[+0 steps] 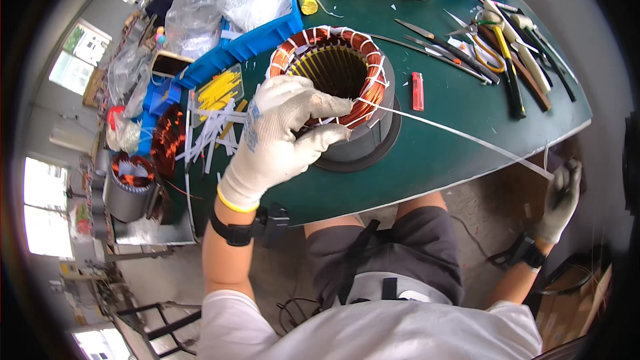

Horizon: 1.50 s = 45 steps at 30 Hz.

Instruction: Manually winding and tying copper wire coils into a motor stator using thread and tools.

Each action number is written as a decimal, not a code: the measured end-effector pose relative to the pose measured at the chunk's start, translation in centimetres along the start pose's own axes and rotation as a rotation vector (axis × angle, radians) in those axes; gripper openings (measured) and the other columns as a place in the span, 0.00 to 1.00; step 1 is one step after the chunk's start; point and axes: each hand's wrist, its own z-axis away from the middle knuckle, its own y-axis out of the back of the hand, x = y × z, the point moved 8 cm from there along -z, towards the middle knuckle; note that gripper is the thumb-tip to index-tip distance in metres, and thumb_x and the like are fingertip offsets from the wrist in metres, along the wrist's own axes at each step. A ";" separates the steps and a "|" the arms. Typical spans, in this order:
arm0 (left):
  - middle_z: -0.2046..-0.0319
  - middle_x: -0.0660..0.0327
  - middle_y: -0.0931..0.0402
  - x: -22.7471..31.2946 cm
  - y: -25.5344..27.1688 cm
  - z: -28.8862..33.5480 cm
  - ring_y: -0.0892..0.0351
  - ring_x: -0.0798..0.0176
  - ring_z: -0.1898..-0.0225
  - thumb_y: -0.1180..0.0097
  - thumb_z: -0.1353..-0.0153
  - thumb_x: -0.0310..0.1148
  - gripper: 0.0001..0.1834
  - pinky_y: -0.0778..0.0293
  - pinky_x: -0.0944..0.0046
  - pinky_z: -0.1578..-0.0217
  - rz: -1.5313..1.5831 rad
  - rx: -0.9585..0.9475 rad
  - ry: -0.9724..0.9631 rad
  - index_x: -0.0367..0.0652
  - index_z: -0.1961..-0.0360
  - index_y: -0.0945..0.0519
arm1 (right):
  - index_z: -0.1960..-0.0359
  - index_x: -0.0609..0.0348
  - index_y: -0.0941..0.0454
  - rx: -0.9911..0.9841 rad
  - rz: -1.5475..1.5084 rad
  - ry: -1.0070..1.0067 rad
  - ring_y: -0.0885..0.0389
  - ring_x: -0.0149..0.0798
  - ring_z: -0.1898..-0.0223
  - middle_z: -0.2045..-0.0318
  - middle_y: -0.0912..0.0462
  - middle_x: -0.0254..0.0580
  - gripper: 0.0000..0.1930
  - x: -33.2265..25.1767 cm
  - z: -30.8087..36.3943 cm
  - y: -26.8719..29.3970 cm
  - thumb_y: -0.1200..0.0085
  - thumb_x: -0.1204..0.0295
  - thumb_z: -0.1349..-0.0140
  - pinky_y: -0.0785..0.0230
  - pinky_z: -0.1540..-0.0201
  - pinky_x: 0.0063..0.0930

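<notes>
A motor stator (363, 143) stands upright on the green table, its copper winding (372, 87) bound with white lacing and yellow strips lining the bore. My left hand (277, 127), in a whitish glove, curls over the near left of the winding, index finger and thumb on either side of its rim. From the winding a white lacing cord (460, 135) runs taut to the right, past the table edge. My right hand (561, 200), gloved too, is closed on the cord's far end, well away from the stator. Its fingertips are partly blurred.
Scissors (477, 30), a red-handled small tool (417, 91) and several long tools lie on the right. White and yellow strips (220, 90) pile up on the left, beside blue bins (253, 43) with plastic bags. Another wound stator (130, 187) stands at the left edge.
</notes>
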 end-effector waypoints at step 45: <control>0.71 0.60 0.18 0.0 -0.7 0.1 0.24 0.57 0.67 0.29 0.47 0.44 0.16 0.31 0.59 0.62 -0.028 0.033 0.190 0.43 0.65 0.13 | 0.61 0.64 0.18 -0.783 1.018 0.082 0.20 0.57 0.57 0.56 0.22 0.60 0.11 8.8 3.6 -27.1 0.51 0.81 0.43 0.27 0.53 0.38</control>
